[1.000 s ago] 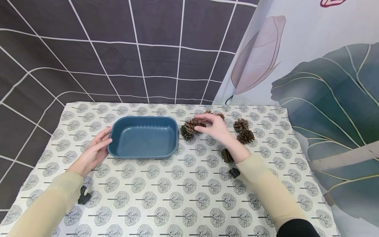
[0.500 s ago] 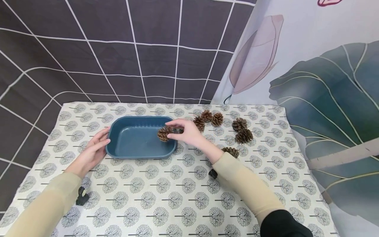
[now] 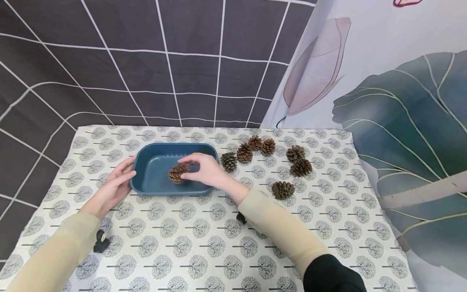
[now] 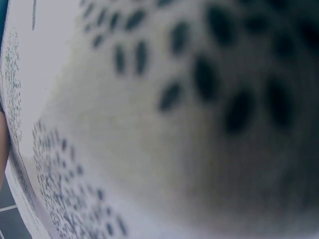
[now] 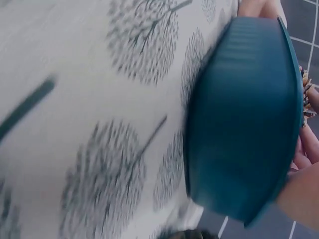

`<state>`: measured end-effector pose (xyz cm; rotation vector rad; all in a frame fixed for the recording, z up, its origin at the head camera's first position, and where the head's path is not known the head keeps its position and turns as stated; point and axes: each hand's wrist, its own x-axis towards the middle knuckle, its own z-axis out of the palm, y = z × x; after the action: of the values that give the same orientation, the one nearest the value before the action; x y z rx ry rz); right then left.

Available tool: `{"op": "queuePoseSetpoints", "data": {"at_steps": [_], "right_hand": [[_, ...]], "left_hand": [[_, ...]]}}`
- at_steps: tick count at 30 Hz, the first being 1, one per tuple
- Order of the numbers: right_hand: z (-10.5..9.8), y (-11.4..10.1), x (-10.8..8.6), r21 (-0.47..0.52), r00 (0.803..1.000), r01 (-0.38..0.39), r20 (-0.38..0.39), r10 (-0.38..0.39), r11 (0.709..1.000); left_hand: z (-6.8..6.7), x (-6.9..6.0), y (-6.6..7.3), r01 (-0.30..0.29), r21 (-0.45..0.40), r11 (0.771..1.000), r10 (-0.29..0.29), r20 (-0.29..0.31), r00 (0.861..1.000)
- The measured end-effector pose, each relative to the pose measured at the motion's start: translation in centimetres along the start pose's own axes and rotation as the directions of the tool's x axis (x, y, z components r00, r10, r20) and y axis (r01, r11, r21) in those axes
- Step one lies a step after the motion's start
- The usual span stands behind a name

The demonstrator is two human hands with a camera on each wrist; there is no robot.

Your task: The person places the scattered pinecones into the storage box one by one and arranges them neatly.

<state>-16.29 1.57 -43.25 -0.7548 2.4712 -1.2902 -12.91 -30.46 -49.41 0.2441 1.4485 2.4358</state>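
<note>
Plainly, the left hand (image 3: 116,184) rests fairly straight fingers against the left end of the tub (image 3: 168,192). Above the tub's middle, the right hand (image 3: 202,168) pinches a cone (image 3: 176,174), thumb and fingers parted only by its width; a slack pinch on the scales could let it drop and bounce. The cone's long axis seems roughly along the tub's length, its tip unclear. Right of the tub, seven more cones (image 3: 244,153) lie on the desk (image 3: 182,275).
</note>
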Motion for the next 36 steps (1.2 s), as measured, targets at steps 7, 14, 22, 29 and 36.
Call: {"op": "queuePoseSetpoints", "data": {"at_steps": [7,14,22,29,36], "right_hand": [[2.3,-0.9,1.4,-0.096,1.000,-0.006,0.025,0.009,0.995],[4.2,-1.9,2.5,-0.230,0.995,0.056,0.088,-0.037,0.972],[5.8,-3.1,3.9,-0.333,0.983,0.143,0.154,-0.095,0.932],[7.0,-4.4,4.6,-0.452,0.974,0.191,0.195,-0.112,0.872],[7.5,-4.4,4.6,-0.518,0.971,0.202,0.214,-0.103,0.831]], "left_hand": [[0.0,0.0,0.1,-0.003,0.022,1.000,0.003,0.009,1.000],[-0.1,-0.1,0.0,0.001,0.038,0.999,-0.001,0.012,1.000],[-0.1,0.0,0.0,-0.004,0.039,0.999,0.003,0.031,1.000],[-0.2,0.0,0.0,0.000,0.047,0.999,-0.002,0.041,0.999],[-0.3,0.0,0.1,0.004,0.073,0.997,-0.007,0.040,0.999]]}}
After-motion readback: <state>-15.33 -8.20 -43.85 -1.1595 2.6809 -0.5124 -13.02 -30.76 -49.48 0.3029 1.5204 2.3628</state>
